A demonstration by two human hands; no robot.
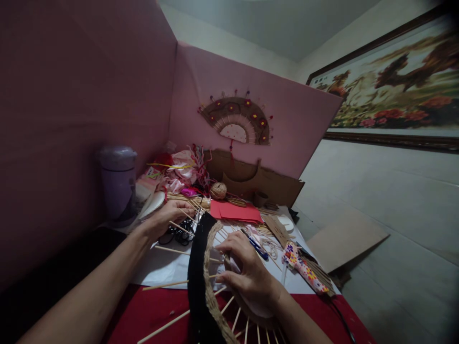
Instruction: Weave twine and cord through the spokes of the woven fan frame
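A half-made fan of thin wooden sticks stands tilted in front of me. A black band and a braided twine strip cross its sticks, whose bare ends stick out to the left. My right hand is closed around the fan's rounded white and cardboard base, thumb and fingers on either side. Beyond the band, my left hand has its fingers drawn together by the upper stick ends, above a tangle of black cord. Whatever its fingertips hold is too small to make out.
Red paper, a twine ball and pink yarn lie at the back. A flowered glue gun and a dark blue cutter are at right. A lilac tumbler stands left. A finished fan hangs behind.
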